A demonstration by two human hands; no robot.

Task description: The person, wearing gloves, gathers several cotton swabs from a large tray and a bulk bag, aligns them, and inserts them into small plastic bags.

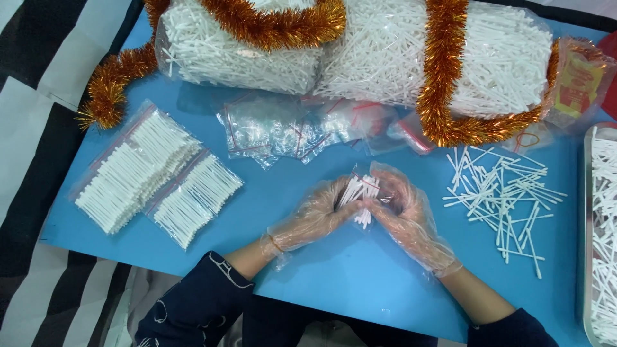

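Observation:
My left hand (318, 215) and my right hand (405, 212), both in clear plastic gloves, meet over the blue table (308, 270). Together they hold a small clear zip bag with a bundle of white sticks (358, 193) partly inside it. The sticks poke out toward the near side between my fingertips. Loose white sticks (504, 196) lie scattered to the right of my right hand.
Filled bags of white sticks (151, 177) lie stacked at the left. Empty clear zip bags (292, 128) sit in the middle back. Large sacks of sticks (385, 51) wrapped in orange tinsel (443, 77) line the far edge. A metal tray of sticks (601, 238) is at the right.

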